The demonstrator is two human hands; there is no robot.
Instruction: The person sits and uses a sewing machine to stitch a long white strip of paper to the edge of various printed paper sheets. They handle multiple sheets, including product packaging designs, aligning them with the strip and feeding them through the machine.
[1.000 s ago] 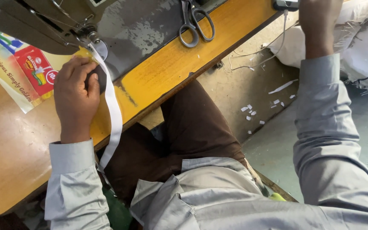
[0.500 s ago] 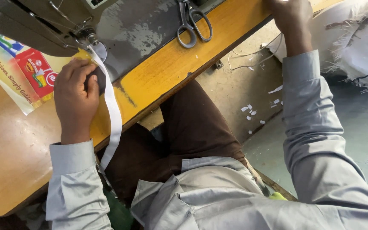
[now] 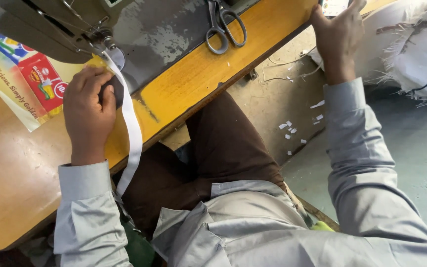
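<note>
My left hand (image 3: 89, 111) presses flat on a dark cloth piece (image 3: 115, 91), its grip closed down on it beside the white tape (image 3: 133, 133), which runs from the sewing machine's presser foot (image 3: 108, 42) over the desk (image 3: 201, 74) edge. My right hand (image 3: 339, 37) grips the desk's far corner. With my fingers this near the foot, I judge a slip could skew the tape or catch a fingertip.

Scissors (image 3: 225, 25) on yellow table (image 3: 208, 74)
</note>
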